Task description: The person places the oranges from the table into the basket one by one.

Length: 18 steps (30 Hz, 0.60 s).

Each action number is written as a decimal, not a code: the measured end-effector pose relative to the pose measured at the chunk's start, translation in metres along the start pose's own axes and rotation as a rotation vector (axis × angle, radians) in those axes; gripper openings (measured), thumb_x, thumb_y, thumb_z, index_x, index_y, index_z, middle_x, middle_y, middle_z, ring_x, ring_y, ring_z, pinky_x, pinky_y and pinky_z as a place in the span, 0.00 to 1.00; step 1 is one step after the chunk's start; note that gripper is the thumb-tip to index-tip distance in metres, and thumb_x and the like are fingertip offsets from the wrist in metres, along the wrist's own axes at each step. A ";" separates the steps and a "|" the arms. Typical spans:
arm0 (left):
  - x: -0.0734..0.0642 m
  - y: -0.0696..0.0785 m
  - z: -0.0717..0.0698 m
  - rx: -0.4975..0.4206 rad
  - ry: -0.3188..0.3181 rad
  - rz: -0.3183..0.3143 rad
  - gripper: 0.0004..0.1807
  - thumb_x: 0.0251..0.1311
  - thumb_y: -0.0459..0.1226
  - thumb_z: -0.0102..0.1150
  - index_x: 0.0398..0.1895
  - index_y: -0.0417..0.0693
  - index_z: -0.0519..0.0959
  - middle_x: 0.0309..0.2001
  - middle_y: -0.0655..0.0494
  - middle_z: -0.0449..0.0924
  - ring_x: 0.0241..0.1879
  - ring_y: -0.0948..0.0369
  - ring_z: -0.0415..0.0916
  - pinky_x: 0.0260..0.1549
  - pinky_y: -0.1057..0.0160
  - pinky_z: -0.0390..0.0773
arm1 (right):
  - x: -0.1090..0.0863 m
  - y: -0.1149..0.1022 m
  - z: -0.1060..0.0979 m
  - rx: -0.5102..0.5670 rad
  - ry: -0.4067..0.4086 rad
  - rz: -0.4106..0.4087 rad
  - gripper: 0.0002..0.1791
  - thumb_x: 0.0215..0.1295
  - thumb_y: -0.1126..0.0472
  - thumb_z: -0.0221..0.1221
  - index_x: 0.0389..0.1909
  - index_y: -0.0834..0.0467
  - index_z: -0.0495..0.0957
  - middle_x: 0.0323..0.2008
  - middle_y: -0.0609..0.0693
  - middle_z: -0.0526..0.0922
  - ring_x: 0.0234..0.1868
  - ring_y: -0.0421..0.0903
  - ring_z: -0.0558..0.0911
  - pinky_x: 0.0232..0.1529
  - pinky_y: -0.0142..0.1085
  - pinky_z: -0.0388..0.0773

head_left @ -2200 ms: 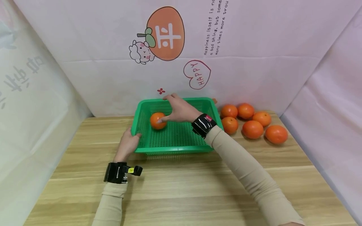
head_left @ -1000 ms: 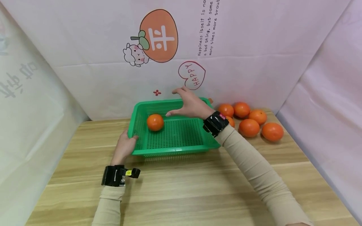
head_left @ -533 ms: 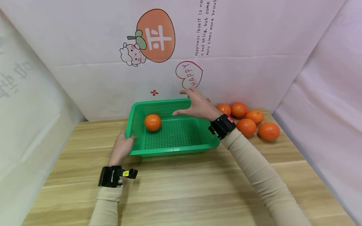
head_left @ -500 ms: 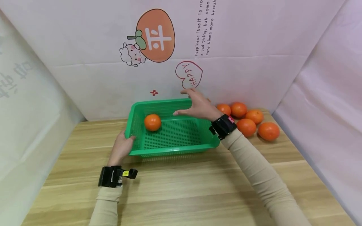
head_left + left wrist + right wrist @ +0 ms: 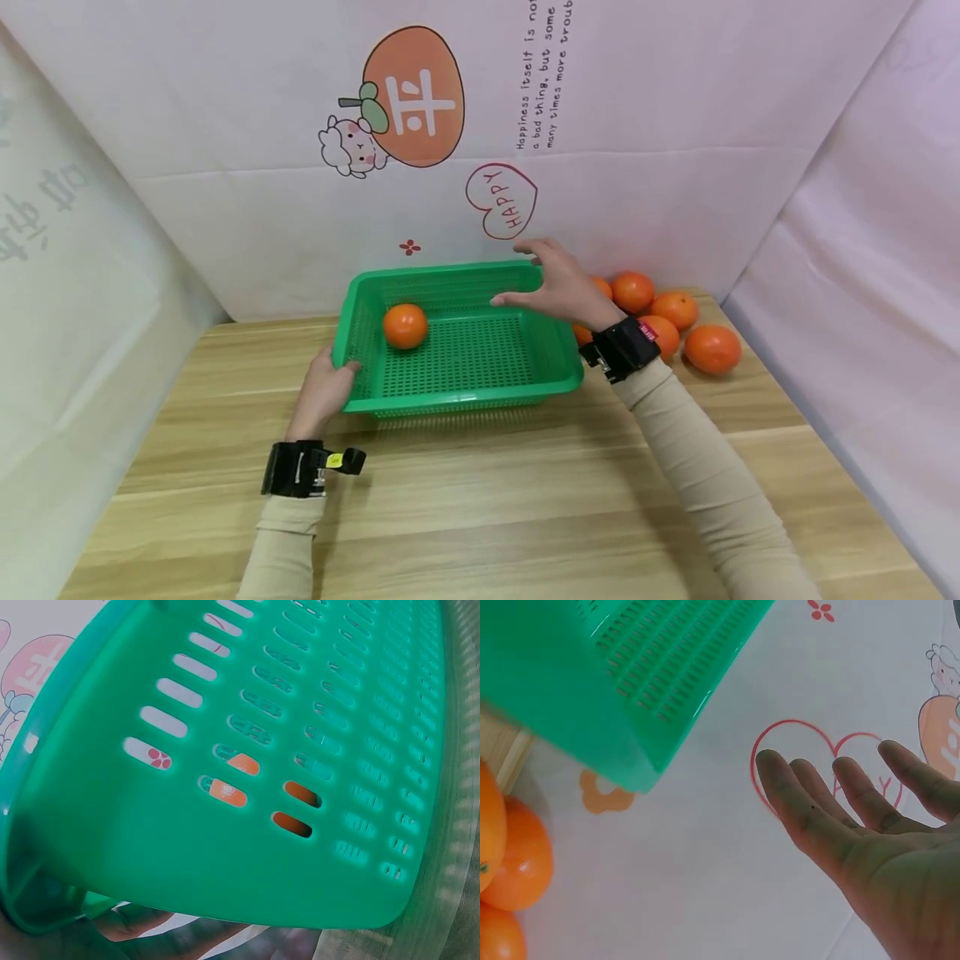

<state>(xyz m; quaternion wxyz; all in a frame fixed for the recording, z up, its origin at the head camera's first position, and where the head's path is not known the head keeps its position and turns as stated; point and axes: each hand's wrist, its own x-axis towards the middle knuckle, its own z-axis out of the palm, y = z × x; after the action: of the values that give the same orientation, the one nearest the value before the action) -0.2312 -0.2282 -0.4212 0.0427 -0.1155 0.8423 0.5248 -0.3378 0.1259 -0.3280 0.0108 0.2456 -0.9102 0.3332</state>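
Note:
A green plastic basket (image 5: pixel 459 402) with slotted sides stands on the table, with one orange (image 5: pixel 406 326) lying at its left end. My left hand (image 5: pixel 324 390) grips the basket's left rim, thumb inside; in the left wrist view its fingers (image 5: pixel 180 937) show partly under the basket's edge. Over the right end of the basket hovers my right hand (image 5: pixel 568 287), fingers and thumb spread apart with nothing between them. Several more oranges (image 5: pixel 712 349) lie to the right of the basket, some partly hidden behind the right hand and wrist. The right wrist view shows that palm (image 5: pixel 915 885) bare.
The wooden table (image 5: pixel 465 500) reaches up to a white printed cloth backdrop (image 5: pixel 637 92) behind the basket. Cloth sides stand at left and right. Black straps with cameras sit on both wrists, the left one (image 5: pixel 296 468) beside the basket's front left corner.
The right hand has drawn away from the orange in the basket, moving right towards the other oranges. That orange stays where it was in the basket. The left hand keeps its grip on the rim.

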 end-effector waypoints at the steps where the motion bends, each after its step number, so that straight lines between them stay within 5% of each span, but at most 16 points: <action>1: 0.000 0.000 0.000 -0.001 0.000 0.002 0.31 0.80 0.38 0.42 0.82 0.36 0.55 0.72 0.32 0.69 0.66 0.40 0.73 0.60 0.45 0.76 | -0.001 0.002 -0.001 0.000 0.006 0.004 0.51 0.58 0.43 0.77 0.77 0.58 0.66 0.76 0.60 0.67 0.72 0.61 0.71 0.68 0.58 0.74; 18: 0.000 -0.001 -0.002 0.000 -0.003 0.009 0.31 0.80 0.37 0.41 0.82 0.38 0.57 0.73 0.33 0.69 0.67 0.40 0.73 0.61 0.46 0.76 | -0.022 0.025 -0.012 0.029 0.019 0.086 0.53 0.58 0.39 0.75 0.78 0.58 0.64 0.75 0.61 0.68 0.70 0.61 0.74 0.64 0.58 0.79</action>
<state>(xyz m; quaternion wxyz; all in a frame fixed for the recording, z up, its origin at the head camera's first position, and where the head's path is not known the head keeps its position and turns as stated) -0.2309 -0.2306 -0.4214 0.0415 -0.1110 0.8428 0.5251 -0.3316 0.1587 -0.3377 0.0018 0.2033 -0.9149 0.3487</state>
